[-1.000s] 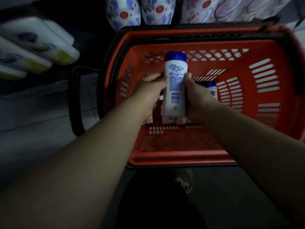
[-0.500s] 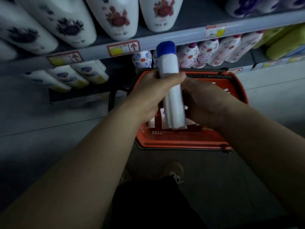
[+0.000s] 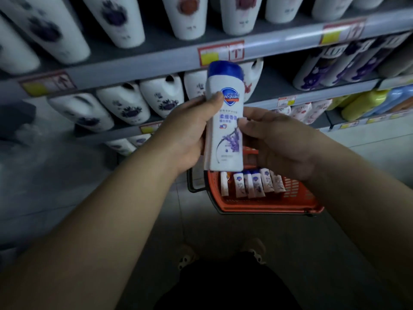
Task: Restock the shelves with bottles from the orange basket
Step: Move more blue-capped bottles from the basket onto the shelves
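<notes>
I hold a white bottle [image 3: 225, 130] with a blue cap and a lavender label upright in front of the shelves. My left hand [image 3: 190, 133] grips its left side, thumb across the label. My right hand [image 3: 274, 144] touches its right edge with fingertips, fingers loosely curled. Below them the orange basket [image 3: 268, 202] sits on the floor with several similar white bottles [image 3: 252, 184] lying inside.
Grey shelves [image 3: 156, 61] with price tags carry rows of large white jugs [image 3: 143, 104] at left and purple-printed bottles [image 3: 330, 68] at right. Yellow and blue containers [image 3: 368, 104] stand at far right. My shoes [image 3: 252, 249] are on the tiled floor.
The bottle was lifted out of the basket and turned so its front label faces me. My view rose from the basket to the shelves.
</notes>
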